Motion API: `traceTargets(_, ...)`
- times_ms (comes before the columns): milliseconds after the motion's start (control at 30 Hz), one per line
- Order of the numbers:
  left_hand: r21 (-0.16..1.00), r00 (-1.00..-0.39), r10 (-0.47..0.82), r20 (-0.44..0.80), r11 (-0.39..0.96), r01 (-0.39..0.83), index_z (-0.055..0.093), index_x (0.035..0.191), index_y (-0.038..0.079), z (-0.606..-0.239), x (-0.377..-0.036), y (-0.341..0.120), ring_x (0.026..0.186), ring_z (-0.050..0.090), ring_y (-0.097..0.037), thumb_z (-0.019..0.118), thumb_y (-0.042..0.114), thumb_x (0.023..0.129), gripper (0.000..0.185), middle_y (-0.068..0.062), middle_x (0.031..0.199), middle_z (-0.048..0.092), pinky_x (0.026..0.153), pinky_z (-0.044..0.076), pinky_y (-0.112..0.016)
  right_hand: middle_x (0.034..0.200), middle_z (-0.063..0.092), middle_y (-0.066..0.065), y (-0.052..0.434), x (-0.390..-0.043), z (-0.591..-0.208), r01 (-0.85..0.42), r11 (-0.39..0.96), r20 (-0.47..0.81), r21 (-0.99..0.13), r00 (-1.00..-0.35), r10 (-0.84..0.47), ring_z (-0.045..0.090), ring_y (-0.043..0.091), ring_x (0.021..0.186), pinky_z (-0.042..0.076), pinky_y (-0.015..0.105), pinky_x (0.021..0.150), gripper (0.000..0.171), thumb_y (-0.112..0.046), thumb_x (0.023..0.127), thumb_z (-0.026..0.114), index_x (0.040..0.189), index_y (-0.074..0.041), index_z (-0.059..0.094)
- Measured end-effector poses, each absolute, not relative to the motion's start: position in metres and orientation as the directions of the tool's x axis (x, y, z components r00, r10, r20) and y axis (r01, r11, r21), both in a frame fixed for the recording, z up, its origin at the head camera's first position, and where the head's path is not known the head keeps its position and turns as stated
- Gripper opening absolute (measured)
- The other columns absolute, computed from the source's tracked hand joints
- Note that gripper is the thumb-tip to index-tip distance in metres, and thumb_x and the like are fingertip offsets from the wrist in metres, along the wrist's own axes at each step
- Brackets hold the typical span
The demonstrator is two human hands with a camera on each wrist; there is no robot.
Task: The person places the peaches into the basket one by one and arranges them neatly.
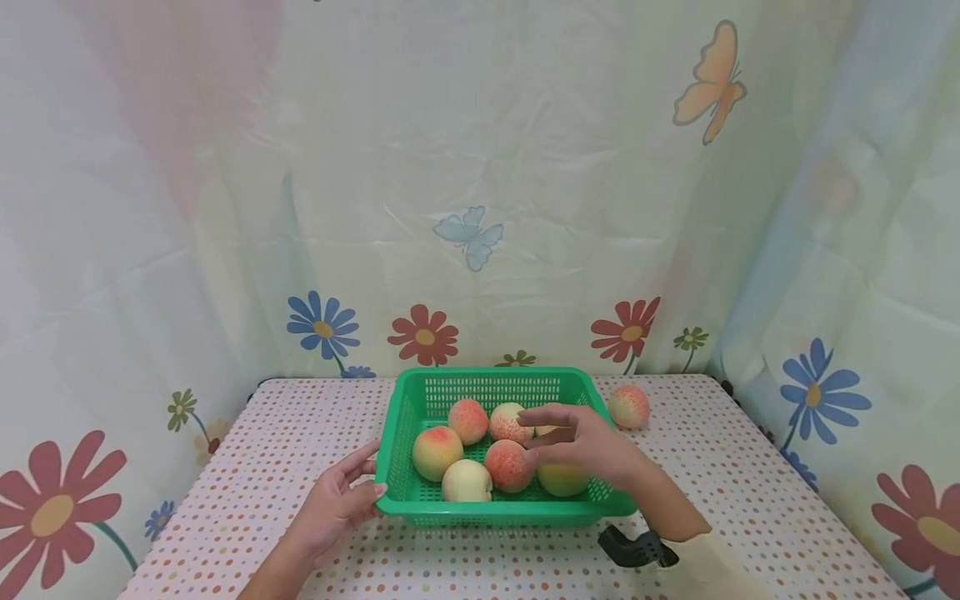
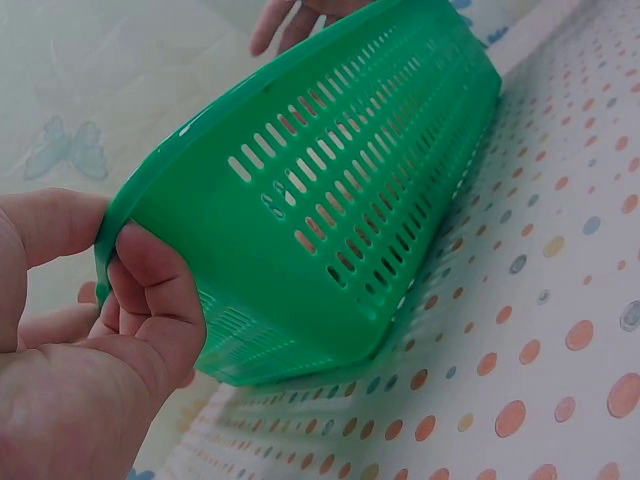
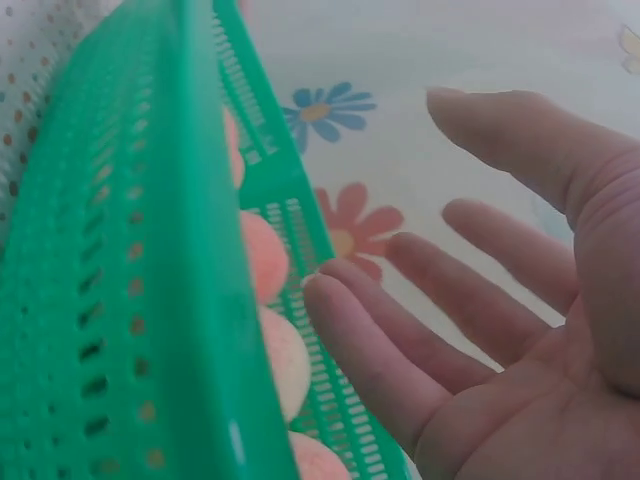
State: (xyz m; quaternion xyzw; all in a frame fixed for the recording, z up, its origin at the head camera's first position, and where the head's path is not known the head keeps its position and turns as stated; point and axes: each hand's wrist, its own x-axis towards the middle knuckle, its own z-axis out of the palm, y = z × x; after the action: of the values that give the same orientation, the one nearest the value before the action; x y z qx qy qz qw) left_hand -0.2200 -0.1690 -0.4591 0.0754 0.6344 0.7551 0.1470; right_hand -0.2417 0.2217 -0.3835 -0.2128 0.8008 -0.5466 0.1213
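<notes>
A green plastic basket [image 1: 498,509] with slotted sides stands on the table, several peaches [image 1: 437,454] lying in it. My left hand [image 1: 333,504] grips its near left corner; in the left wrist view the thumb and fingers pinch the rim [image 2: 125,195]. Over the basket's right side hovers my right hand [image 1: 588,446], fingers spread and nothing held, partly hiding a yellowish peach [image 1: 562,480]. Its fingertips overlap a red peach [image 1: 510,465] in the head view. Seen from the right wrist, the palm and separated fingers [image 3: 375,365] are beside the peaches [image 3: 288,365].
Another peach [image 1: 629,407] lies on the table behind the basket's right side. A dotted cloth [image 1: 315,417] covers the table. Curtains [image 1: 525,167] printed with flowers and butterflies hang at the back and both sides. A black strap [image 1: 637,548] shows by the right wrist.
</notes>
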Motion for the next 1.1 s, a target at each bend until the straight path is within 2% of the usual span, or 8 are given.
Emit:
traceTargets(200,0.976,-0.944,0.323,-0.071,-0.174,-0.133,0.023,0.163,0.009,-0.46,-0.22,-0.169,0.092,0.068,-0.01,0.066,0.003,0.096,0.08,-0.01,0.129,0.051,0.079,0.061,-0.022,0.147,0.058,0.015,0.238,-0.244,-0.381,-0.201,0.363,0.06,-0.91,-0.929,-0.365,0.063,0.035,0.127,0.06,0.033,0.094,0.056,-0.029,0.093,0.077,0.143,-0.011,0.059)
traceTargets(467,0.978,-0.941,0.334,-0.06,-0.168,-0.122,0.021,0.163,0.007,-0.458,-0.218,-0.169,0.093,0.068,-0.009,0.066,0.003,0.096,0.08,-0.01,0.128,0.051,0.08,0.062,-0.022,0.143,0.062,0.013,0.266,-0.25,-0.386,-0.288,0.377,0.21,-0.88,-0.949,-0.235,0.063,0.034,0.129,0.057,0.047,0.101,0.049,-0.028,0.095,0.074,0.14,-0.013,0.062)
traceTargets(600,0.979,-0.937,0.345,-0.048,-0.168,-0.112,0.02,0.163,0.005,-0.457,-0.218,-0.168,0.092,0.068,-0.009,0.066,0.003,0.096,0.08,-0.01,0.127,0.051,0.079,0.061,-0.022,0.139,0.066,0.001,0.278,-0.252,-0.393,-0.283,0.398,0.239,-0.873,-0.958,-0.158,0.065,0.016,0.126,0.057,0.035,0.098,0.046,-0.031,0.098,0.071,0.14,-0.016,0.061)
traceTargets(733,0.98,-0.937,0.348,-0.034,-0.172,-0.1,0.02,0.163,0.004,-0.458,-0.219,-0.167,0.093,0.068,-0.009,0.065,0.002,0.097,0.08,-0.011,0.127,0.051,0.08,0.062,-0.023,0.137,0.067,-0.005,0.288,-0.255,-0.4,-0.291,0.373,0.27,-0.881,-0.957,-0.109,0.066,-0.002,0.116,0.056,0.021,0.093,0.048,-0.027,0.099,0.069,0.143,-0.012,0.058)
traceTargets(833,0.979,-0.938,0.343,-0.041,-0.175,-0.107,0.021,0.163,0.005,-0.458,-0.219,-0.167,0.094,0.069,-0.01,0.065,0.002,0.096,0.08,-0.011,0.128,0.051,0.081,0.062,-0.023,0.139,0.066,-0.001,0.296,-0.26,-0.405,-0.298,0.334,0.288,-0.894,-0.954,-0.078,0.066,-0.005,0.114,0.057,0.021,0.092,0.049,-0.025,0.1,0.068,0.145,-0.008,0.057)
traceTargets(967,0.976,-0.936,0.348,-0.048,-0.181,-0.118,0.021,0.163,0.006,-0.458,-0.219,-0.168,0.095,0.069,-0.01,0.065,0.002,0.096,0.081,-0.011,0.129,0.05,0.082,0.062,-0.024,0.131,0.068,-0.012,0.305,-0.267,-0.413,-0.306,0.317,0.311,-0.898,-0.95,-0.037,0.064,-0.008,0.114,0.059,0.022,0.09,0.049,-0.027,0.1,0.068,0.144,-0.007,0.057)
traceTargets(1033,0.976,-0.933,0.357,-0.043,-0.183,-0.115,0.019,0.163,0.006,-0.457,-0.219,-0.168,0.095,0.068,-0.009,0.065,0.002,0.096,0.082,-0.01,0.129,0.05,0.083,0.061,-0.023,0.13,0.067,-0.015,0.308,-0.269,-0.417,-0.301,0.338,0.315,-0.892,-0.949,-0.014,0.062,-0.011,0.114,0.059,0.02,0.088,0.05,-0.03,0.1,0.068,0.144,-0.007,0.057)
traceTargets(1100,0.976,-0.931,0.362,-0.039,-0.185,-0.113,0.018,0.164,0.005,-0.456,-0.218,-0.169,0.095,0.068,-0.008,0.065,0.002,0.097,0.082,-0.01,0.128,0.05,0.082,0.061,-0.023,0.134,0.067,-0.011,0.311,-0.27,-0.42,-0.287,0.37,0.313,-0.884,-0.95,0.012,0.06,-0.013,0.114,0.057,0.017,0.087,0.051,-0.033,0.1,0.067,0.144,-0.009,0.057)
